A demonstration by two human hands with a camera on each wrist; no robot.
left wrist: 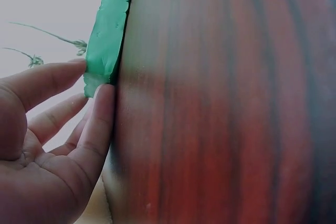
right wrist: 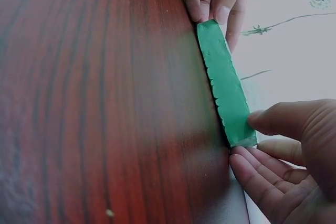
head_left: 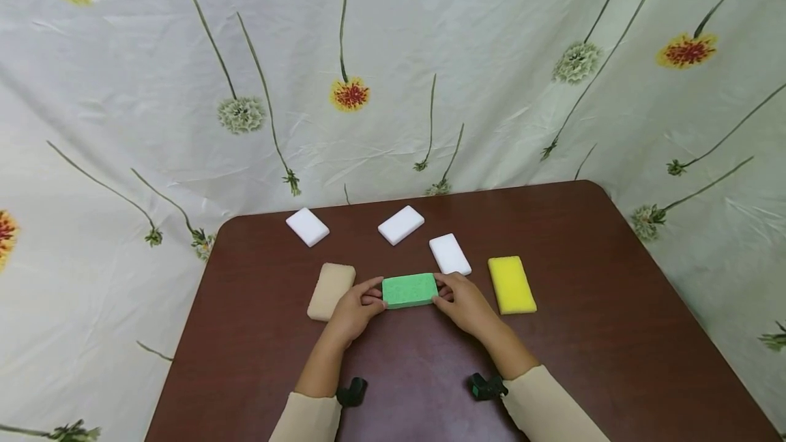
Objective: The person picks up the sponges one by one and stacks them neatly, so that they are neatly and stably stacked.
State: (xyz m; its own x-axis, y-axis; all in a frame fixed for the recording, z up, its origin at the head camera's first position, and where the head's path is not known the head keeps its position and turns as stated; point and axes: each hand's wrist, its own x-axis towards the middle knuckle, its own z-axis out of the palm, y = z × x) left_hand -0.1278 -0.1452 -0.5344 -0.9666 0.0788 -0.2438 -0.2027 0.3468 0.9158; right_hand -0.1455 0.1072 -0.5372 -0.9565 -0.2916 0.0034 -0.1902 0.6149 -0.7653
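Observation:
A green sponge, a rectangular block, lies level between my two hands near the middle of the dark wooden table. My left hand pinches its left end with thumb and fingers, and my right hand pinches the right end. In the left wrist view the sponge shows its narrow side with a scalloped edge, close over the tabletop. The right wrist view has the sponge with both hands at its ends. Whether its underside touches the table I cannot tell.
A beige sponge lies beside my left hand, partly covered by it. A yellow sponge is to the right of my right hand. White blocks lie at the back left, back middle and just behind my right hand. Flowered cloth hangs behind the table.

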